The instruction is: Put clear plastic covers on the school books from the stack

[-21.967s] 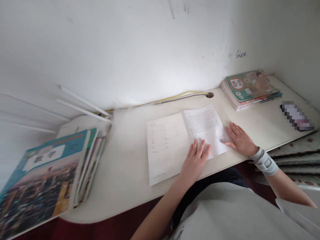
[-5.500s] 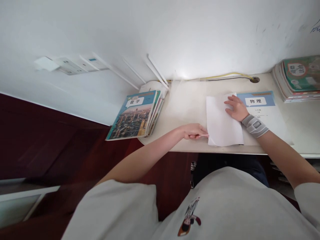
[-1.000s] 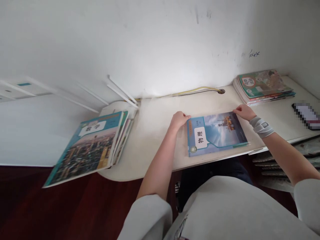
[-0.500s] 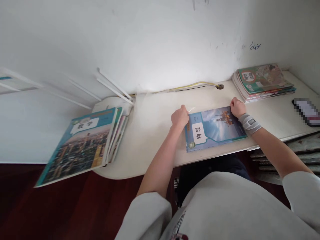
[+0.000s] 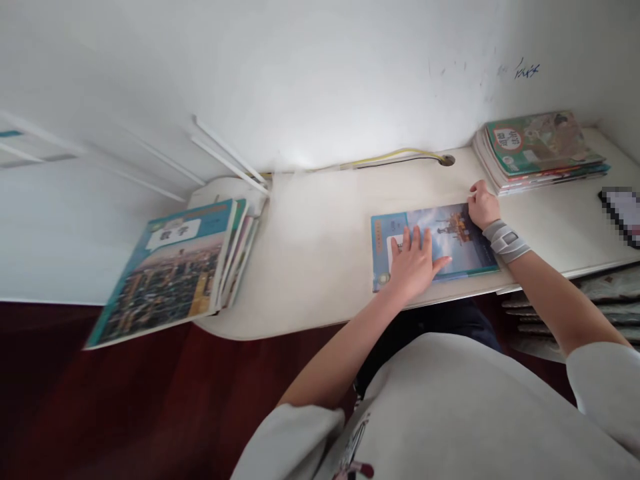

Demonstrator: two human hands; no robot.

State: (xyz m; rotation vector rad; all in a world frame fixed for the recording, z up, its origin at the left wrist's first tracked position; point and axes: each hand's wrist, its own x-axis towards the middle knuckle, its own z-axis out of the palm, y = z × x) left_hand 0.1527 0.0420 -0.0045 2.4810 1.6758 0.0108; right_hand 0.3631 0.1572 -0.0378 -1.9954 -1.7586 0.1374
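A blue physics textbook (image 5: 457, 250) lies on the white desk, its cover picturing an oil rig under a cloudy sky. Spread flat across the left part of this cover is my left hand (image 5: 413, 263), fingers apart, partly hiding the title. At the book's far right corner my right hand (image 5: 484, 205), with a grey band on the wrist, is closed with its fingers curled. What those fingers pinch, if anything, is hidden.
A stack of books (image 5: 545, 143) stands at the back right near a blurred-out phone (image 5: 623, 213). Leftward, maths textbooks (image 5: 170, 273) jut past the rounded desk end (image 5: 225, 327). Cables (image 5: 400, 157) run along the wall into a hole, and white rods (image 5: 230, 160) lean there.
My left hand has let go of the book's far left corner and moved right and nearer, opening flat on the cover. My right hand stays closed at the far right corner.
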